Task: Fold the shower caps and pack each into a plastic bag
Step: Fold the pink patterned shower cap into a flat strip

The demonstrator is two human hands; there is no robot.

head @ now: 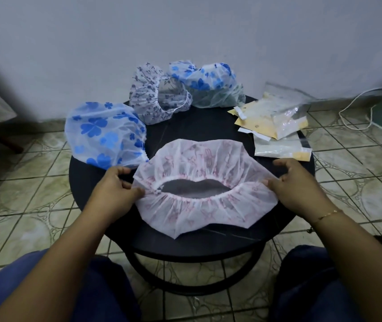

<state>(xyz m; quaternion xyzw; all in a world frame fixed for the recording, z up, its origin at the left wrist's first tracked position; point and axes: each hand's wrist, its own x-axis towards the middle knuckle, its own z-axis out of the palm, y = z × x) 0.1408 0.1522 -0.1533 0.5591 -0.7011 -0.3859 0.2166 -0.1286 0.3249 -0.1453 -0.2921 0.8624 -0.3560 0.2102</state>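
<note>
Blue-trousered knees (53, 287) frame the bottom edge, and just beyond them both hands work a pink shower cap (205, 182) spread flat at the table's 6 o'clock side. Its white film is printed with faint pink figures, and the gathered elastic mouth gapes upward in a long oval. Left hand (115, 189) pinches the cap's 9 o'clock edge between thumb and curled fingers; right hand (294, 182) pinches the 3 o'clock edge the same way — a thin bracelet (327, 213) on that wrist.

Plastic bags (276, 122) lie heaped at 2 o'clock, some clear, some yellowish; whether they hold anything I cannot tell.

On the round black table (185, 242) sit three more caps — blue-flowered cap (106, 135) at 10 o'clock, grey-sprigged cap (155, 96) at 12, another blue cap (210, 87) at 1.
</note>
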